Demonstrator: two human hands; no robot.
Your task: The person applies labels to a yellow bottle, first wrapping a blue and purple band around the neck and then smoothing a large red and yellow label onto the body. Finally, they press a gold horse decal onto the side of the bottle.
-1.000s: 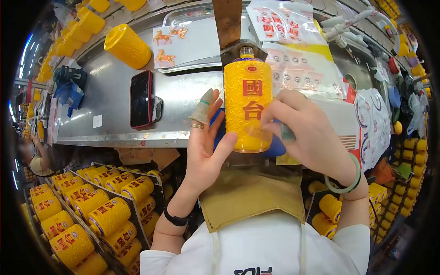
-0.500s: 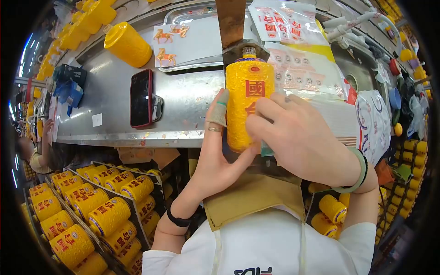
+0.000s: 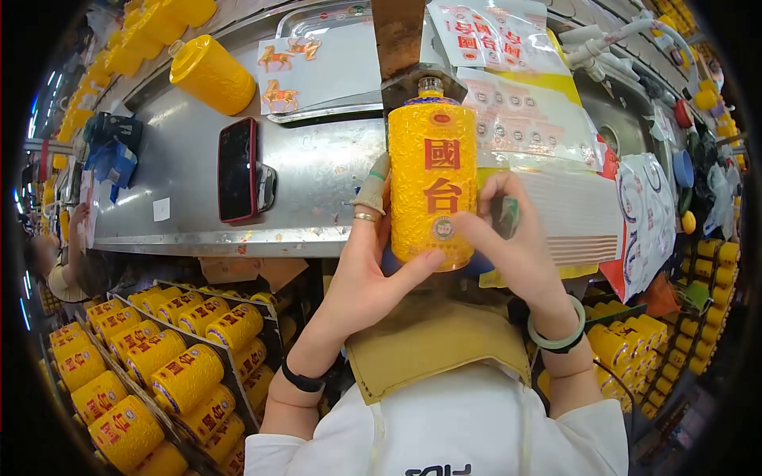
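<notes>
A yellow textured bottle [image 3: 432, 174] with red characters and a small round emblem low on its front lies with its glass neck at the metal bracket [image 3: 401, 47]. My left hand [image 3: 373, 266] is wrapped along its left side, thumb across the lower front; a finger wears a cloth cover and another a ring. My right hand [image 3: 512, 238] is at the lower right, its thumb touching the bottle near the emblem. Its fingers are curled around a small green-edged piece [image 3: 505, 213], partly hidden. Sticker sheets [image 3: 524, 119] lie right of the bottle.
On the metal bench [image 3: 317, 159] are a phone [image 3: 237, 170], another yellow bottle [image 3: 213, 75] and a tray [image 3: 317, 111] with horse stickers. Racks of yellow bottles [image 3: 190, 373] stand below left, more at right [image 3: 627, 349]. A person [image 3: 67, 262] is at far left.
My right hand has moved right and down, off the middle of the bottle, uncovering the lower character and emblem. The view has shifted slightly.
</notes>
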